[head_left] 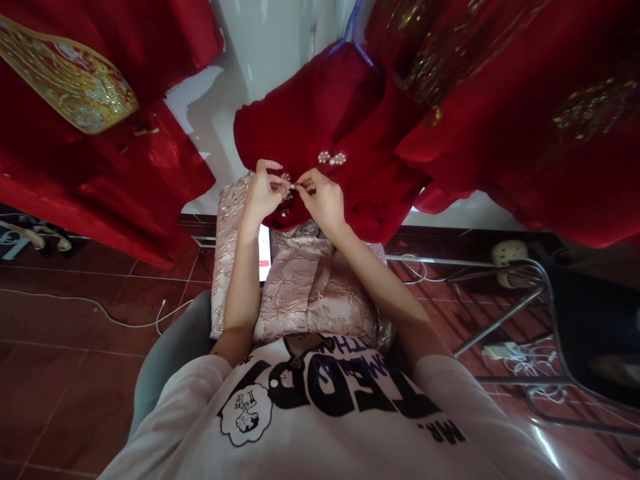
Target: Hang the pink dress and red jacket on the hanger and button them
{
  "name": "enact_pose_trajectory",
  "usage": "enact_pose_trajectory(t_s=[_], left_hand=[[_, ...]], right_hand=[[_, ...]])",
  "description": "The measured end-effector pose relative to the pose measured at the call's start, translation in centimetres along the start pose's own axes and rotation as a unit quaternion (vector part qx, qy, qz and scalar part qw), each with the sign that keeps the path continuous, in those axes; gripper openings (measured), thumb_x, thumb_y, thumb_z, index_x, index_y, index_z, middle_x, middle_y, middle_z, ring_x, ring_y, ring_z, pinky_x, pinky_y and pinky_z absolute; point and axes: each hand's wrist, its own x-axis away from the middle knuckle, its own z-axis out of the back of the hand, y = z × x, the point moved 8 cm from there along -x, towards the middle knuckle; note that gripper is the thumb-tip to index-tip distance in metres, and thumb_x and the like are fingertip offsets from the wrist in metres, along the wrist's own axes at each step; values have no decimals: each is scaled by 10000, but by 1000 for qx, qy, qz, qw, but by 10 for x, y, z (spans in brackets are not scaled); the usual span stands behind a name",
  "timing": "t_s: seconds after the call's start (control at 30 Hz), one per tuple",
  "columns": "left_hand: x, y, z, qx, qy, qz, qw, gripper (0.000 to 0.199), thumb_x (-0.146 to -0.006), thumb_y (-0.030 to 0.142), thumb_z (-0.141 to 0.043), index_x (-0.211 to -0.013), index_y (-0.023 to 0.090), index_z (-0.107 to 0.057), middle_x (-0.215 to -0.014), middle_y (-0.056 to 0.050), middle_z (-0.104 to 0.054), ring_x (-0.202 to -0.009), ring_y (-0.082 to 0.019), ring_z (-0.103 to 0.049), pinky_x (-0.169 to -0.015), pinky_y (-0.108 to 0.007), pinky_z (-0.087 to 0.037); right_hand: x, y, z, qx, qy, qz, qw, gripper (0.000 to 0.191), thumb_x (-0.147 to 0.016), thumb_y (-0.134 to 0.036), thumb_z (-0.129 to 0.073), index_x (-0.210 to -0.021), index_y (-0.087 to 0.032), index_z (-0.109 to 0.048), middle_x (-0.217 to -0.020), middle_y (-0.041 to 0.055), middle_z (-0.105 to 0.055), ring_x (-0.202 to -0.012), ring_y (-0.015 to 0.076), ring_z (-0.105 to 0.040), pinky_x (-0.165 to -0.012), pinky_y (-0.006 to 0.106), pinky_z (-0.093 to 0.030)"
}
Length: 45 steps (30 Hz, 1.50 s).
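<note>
A red garment point(370, 193) hangs on a purple hanger point(354, 37) in front of me. Both my hands are at its lower left part. My left hand point(267, 190) pinches at a small pearl ornament point(293, 187) from the left, and my right hand point(321, 200) pinches the same ornament from the right. Further pearl pieces lie just below the fingertips. A pearl flower clasp point(332, 158) sits higher on the red cloth. Pink brocade fabric point(295, 293) rests on my lap, with a lit phone point(265, 253) partly covered on it.
Red garments with gold embroidery point(95, 87) hang at the left and upper right. A metal-framed chair point(590, 327) stands at the right, near white cables point(530, 357) and a pale clog point(509, 260). Another cable point(115, 321) runs across the tiled floor at left.
</note>
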Motion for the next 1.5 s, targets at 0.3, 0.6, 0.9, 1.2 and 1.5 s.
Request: enact_pose_trajectory(t_s=[0.3,0.6,0.9,1.2,1.5], left_hand=[[15,-7,12,-164,-118,94,975,184,-713,28,-703,-797,191,-714,-773,-32,-741,-730,-205,-721,-676,-280,-565],[14,-29,-12,-200,-215,138,946,227,-558,-1,-796,-623,199,-711,-681,-17,-725,-650,-205,-698,-621,-268,-540],[18,-41,-15,-181,-214,179,943,202,-700,181,-852,-625,186,-664,-557,-52,-684,-489,-201,-677,-482,-256,-532],[31,-31,-23,-300,-253,254,884,288,-757,246,-920,-905,119,-708,-740,-81,-726,-723,-235,-769,-596,-236,-586],[39,-7,-38,-282,-305,194,889,239,-742,161,-860,-749,124,-624,-709,-37,-684,-621,-154,-690,-543,-200,-515]], right_hand=[[19,9,32,-96,-78,-26,992,174,-956,-260,-618,-1042,-171,-740,-924,55,-783,-744,167,-757,-731,300,-631],[41,18,39,223,-128,-148,955,224,-879,-179,-755,-1095,-119,-749,-1041,193,-764,-1018,375,-748,-936,542,-592],[42,27,37,296,-180,-140,928,174,-834,-56,-722,-982,-147,-735,-1178,199,-708,-1084,355,-724,-914,471,-592],[33,29,39,184,-194,-125,956,149,-739,-104,-790,-786,-158,-660,-834,67,-728,-849,233,-727,-805,346,-555],[41,5,28,-129,-260,-112,951,156,-762,-138,-772,-891,-145,-685,-832,32,-717,-686,124,-682,-640,241,-551]])
